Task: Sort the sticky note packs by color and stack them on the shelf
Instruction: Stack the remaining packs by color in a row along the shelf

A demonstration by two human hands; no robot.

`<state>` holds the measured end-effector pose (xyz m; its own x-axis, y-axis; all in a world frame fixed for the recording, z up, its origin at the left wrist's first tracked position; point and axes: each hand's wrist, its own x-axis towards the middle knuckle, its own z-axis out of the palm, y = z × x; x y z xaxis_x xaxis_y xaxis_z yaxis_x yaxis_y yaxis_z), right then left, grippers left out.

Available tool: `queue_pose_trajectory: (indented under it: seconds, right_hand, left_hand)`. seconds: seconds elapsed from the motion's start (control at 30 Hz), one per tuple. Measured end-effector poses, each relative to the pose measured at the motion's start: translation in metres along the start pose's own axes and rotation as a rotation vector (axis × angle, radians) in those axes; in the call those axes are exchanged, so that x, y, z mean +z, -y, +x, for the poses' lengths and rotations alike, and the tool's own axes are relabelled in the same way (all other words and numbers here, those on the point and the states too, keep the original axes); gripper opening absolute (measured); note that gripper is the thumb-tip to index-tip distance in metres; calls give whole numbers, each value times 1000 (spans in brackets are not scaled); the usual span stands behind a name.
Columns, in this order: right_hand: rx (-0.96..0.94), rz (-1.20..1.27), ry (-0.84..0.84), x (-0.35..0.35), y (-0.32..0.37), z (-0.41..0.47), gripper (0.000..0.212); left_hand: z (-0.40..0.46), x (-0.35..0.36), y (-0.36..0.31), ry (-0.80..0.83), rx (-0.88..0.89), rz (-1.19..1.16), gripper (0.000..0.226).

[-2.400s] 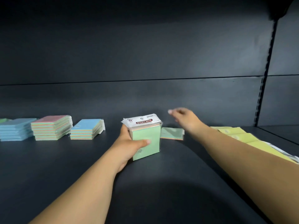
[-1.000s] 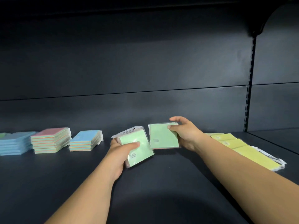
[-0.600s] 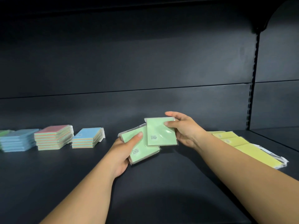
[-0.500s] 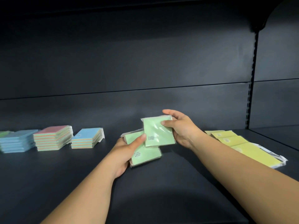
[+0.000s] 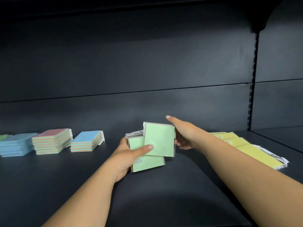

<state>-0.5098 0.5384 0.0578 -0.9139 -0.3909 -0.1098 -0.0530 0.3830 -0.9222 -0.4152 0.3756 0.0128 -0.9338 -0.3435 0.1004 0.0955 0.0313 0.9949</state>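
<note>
Left hand (image 5: 126, 154): your forearm reaches in from the lower left; the thumb lies across the front of the green packs and the fingers curl behind them, so this hand grasps the bundle

Right hand (image 5: 183, 135): your arm comes in from the lower right, wrist bent, index finger stretched out above the top green pack; the other fingers sit behind that pack's right edge. Whether they pinch it or only steady it, you cannot tell

Lower green pack (image 5: 147, 163): pale green, square, in clear wrap, small dark print near its lower left, a white header strip with dark lettering showing at its upper left. It is held upright in your left hand, above the shelf (image 5: 164, 202)

Top green pack (image 5: 159, 139): same pale green, wrapped, plain face, tilted slightly and overlapping the lower pack's upper right. Your left thumb tip touches its left edge; your right hand is against its right edge. Both packs sit between your two hands, mid-shelf

Blue stack (image 5: 16, 144): far left on the shelf, well apart from the hands

Multicolour stack (image 5: 52, 141): pink top, just right of the blue stack

Second multicolour stack (image 5: 87, 141): blue top, lower, nearest your left hand but apart from it

Yellow packs (image 5: 246, 148): a row lying flat on the right, partly behind your right forearm
</note>
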Motion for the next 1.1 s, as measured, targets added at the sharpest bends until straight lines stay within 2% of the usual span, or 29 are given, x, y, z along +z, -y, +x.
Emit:
queue_pose_trajectory:
  seconds: [0.07,0.13,0.23,0.3,0.4,0.47,0.63,0.8,1.0,1.03,1.1]
  right_hand:
    - [39,-15,14,-2,1,3,59]
    - [61,-6,38,-1,2,6,47]
    - [78,142,87,-1,5,5,35]
    - [103,79,123,-4,7,2,38]
    - [193,-207,201,-10,6,-2,63]
    - [232,-294,231,-14,6,-5,73]
    - [134,-306,113,-14,7,-4,58]
    - [39,-27,28,-6,3,1,37]
    - [-47,543,131,5,4,3,7]
    - [-82,617,137,7,5,3,4]
    - [-157,759,121,13,4,2,13]
  left_hand:
    - [0,1,0,-12,2,-8,60]
    - [0,1,0,-12,1,-10,59]
    - [0,0,0,-24,2,-2,59]
    - [0,1,0,-32,3,9,60]
    - [0,0,0,-38,3,19,61]
    - [1,0,0,-45,5,25,62]
    - [2,-1,1,-55,0,27,63]
    - [1,0,0,-43,-3,2,61]
    - [-1,0,-1,-34,-13,-16,58]
    - [-1,0,-1,-34,-13,-22,58]
    - [-1,0,-2,-34,-17,-35,56]
